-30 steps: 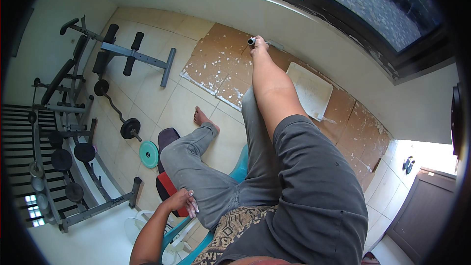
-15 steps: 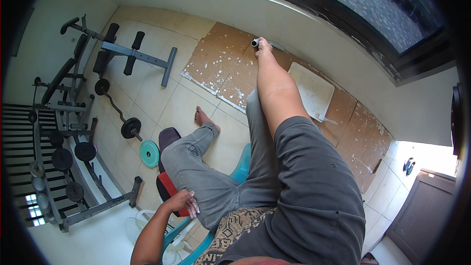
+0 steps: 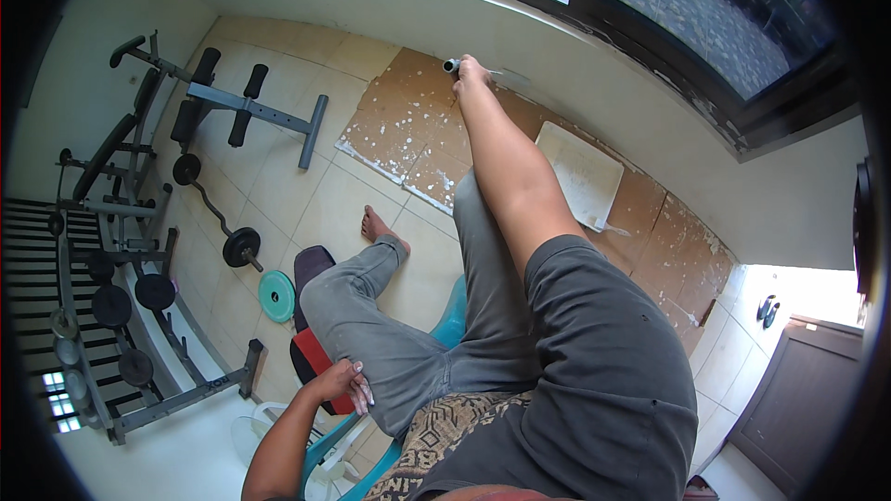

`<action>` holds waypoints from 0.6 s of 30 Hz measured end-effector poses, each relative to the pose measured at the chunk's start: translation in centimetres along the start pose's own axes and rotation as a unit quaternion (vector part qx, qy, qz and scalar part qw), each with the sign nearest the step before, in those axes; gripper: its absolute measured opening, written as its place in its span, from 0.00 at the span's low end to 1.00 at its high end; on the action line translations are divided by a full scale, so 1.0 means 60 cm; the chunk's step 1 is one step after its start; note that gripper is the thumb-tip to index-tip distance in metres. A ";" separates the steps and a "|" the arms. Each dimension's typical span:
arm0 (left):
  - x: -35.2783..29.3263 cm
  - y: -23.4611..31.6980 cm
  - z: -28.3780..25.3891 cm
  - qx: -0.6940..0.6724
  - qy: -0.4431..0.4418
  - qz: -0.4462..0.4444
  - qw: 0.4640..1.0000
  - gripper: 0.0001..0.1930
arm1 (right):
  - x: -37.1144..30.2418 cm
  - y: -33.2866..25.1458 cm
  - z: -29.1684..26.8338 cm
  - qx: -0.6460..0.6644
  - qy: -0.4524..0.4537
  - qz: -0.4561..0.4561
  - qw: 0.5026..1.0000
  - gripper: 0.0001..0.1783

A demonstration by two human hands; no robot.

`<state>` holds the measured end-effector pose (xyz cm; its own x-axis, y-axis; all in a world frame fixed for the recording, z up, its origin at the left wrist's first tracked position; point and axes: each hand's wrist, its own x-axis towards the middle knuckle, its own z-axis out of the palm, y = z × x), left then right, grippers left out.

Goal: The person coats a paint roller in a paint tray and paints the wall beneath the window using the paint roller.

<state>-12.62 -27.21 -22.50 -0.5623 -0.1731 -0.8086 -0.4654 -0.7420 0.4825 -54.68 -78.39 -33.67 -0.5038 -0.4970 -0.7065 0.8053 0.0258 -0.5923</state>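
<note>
My right hand (image 3: 472, 71) reaches far forward to the low part of the wall. Its fingers wrap round the grey handle of a paint roller (image 3: 452, 66), whose hollow end points left. The roller's head lies beyond the hand at the wall and is hard to make out. My left hand (image 3: 349, 384) rests by my left thigh, fingers loosely stretched and smeared with white, with nothing in it. Paint-spotted brown cardboard (image 3: 408, 121) covers the floor along the wall. On it lies a white rectangular tray (image 3: 580, 174), close to my right forearm.
I sit on a teal chair (image 3: 452, 315). Left of me are a weight bench (image 3: 251, 104), a curl bar (image 3: 213, 209) with black plates, a teal plate (image 3: 277, 296) and a rack (image 3: 186, 399). Windows (image 3: 705, 9) sit above the wall; a brown cabinet (image 3: 798, 399) stands at right.
My right hand has moved left and slightly farther away along the wall with the paint roller. The left hand stays by my thigh. The whole view has shifted slightly.
</note>
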 end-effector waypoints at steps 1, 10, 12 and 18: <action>0.011 0.008 -0.004 0.008 -0.009 0.005 1.000 0.51 | -0.003 -0.021 0.010 0.002 0.001 -0.019 1.000 0.18; 0.011 0.016 -0.003 0.044 -0.014 -0.013 0.999 0.52 | -0.179 0.014 0.054 -0.030 -0.080 -0.136 0.987 0.18; 0.014 0.015 -0.004 0.045 -0.023 -0.012 0.999 0.52 | -0.206 0.023 0.048 -0.023 -0.147 -0.150 0.977 0.23; -0.002 -0.008 -0.003 0.028 -0.011 -0.016 0.999 0.52 | -0.323 0.029 0.046 0.011 -0.185 -0.116 0.976 0.17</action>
<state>-12.21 -26.95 -22.70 -0.5606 -0.1357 -0.8169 -0.5203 -0.7097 0.4750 -42.67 -71.11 -19.96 -0.5282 -0.7671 -0.3640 0.6922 -0.1407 -0.7078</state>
